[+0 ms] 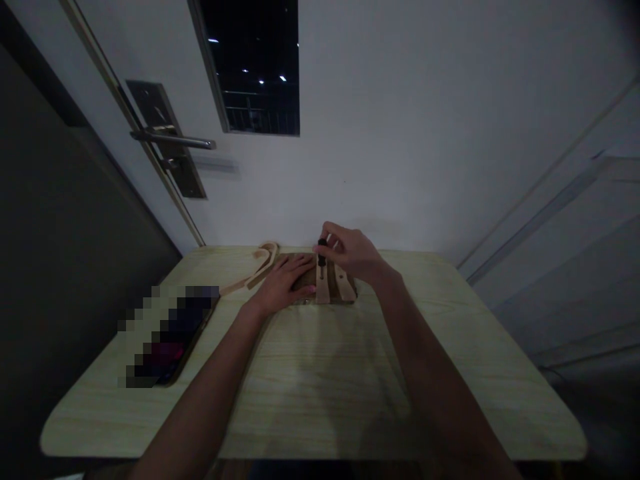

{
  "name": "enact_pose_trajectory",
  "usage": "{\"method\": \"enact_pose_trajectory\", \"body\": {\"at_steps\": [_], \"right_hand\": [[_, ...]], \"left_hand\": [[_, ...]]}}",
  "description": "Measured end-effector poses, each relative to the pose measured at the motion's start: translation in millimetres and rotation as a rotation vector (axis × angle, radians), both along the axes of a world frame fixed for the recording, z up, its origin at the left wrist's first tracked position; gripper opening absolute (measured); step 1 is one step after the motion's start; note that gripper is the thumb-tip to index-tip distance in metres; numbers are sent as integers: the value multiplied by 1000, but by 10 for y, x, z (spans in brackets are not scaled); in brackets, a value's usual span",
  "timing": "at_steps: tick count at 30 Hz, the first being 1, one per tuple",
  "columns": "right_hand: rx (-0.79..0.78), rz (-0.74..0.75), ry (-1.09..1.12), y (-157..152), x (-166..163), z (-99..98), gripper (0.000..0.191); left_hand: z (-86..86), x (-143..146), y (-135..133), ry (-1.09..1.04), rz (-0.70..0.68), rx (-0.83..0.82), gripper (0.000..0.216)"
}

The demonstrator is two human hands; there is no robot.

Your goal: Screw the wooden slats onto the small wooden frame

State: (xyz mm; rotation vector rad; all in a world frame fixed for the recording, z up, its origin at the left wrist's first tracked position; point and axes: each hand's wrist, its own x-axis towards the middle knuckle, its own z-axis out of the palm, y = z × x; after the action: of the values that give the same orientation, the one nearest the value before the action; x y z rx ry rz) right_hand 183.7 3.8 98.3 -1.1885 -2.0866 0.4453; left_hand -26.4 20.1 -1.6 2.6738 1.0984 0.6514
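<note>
A small wooden assembly (340,288) of flat boards lies at the far side of a pale wooden table (320,373). My left hand (283,283) lies flat on its left part, fingers stretched out, pressing it down. My right hand (350,253) pinches a small black-handled screwdriver (321,253), held upright with its tip on a light wooden strip of the assembly. Curved wooden pieces (260,263) lie just left of the assembly.
A phone, pixelated (167,337), lies on the table's left side. Behind the table stands a white wall with a dark window (255,63). A door with a metal lever handle (173,140) is at the left.
</note>
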Motion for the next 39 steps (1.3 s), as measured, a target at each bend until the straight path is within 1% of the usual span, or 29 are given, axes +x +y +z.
{"method": "enact_pose_trajectory", "body": {"at_steps": [3, 5, 7, 10, 12, 14, 19, 22, 24, 27, 31, 36, 39], "right_hand": [[81, -29, 23, 27, -18, -41, 27], [125, -32, 30, 42, -40, -72, 30], [132, -33, 44, 52, -61, -96, 26], [124, 8, 50, 70, -78, -119, 13], [143, 51, 17, 87, -81, -130, 13], [147, 85, -6, 98, -82, -142, 19], [67, 133, 37, 57, -72, -130, 29], [-33, 142, -5, 24, -37, -84, 36], [-54, 139, -24, 19, -11, -58, 38], [-11, 121, 4, 32, 11, -46, 34], [46, 49, 23, 61, 5, -60, 12], [109, -85, -33, 89, -13, -92, 32], [134, -65, -39, 100, -20, -112, 31]], "left_hand": [[-3, 0, 5, 3, -6, 4, 66], [-6, 0, 11, 2, -8, 1, 66], [-10, 1, 15, -3, -7, -1, 65], [-17, 1, 18, -12, -6, -4, 65], [-17, 2, 16, -15, -9, -7, 65], [-13, 4, 11, -20, -12, -5, 65], [13, 7, -1, -14, -9, -3, 64], [28, 8, -5, -9, -13, -11, 63], [35, 7, -9, -8, -13, -12, 62], [39, 6, -14, -7, -6, -9, 62], [32, 8, -12, -6, -4, -6, 63], [13, -2, 6, 5, -8, -16, 65], [10, -8, 8, 2, -9, -16, 65]]}}
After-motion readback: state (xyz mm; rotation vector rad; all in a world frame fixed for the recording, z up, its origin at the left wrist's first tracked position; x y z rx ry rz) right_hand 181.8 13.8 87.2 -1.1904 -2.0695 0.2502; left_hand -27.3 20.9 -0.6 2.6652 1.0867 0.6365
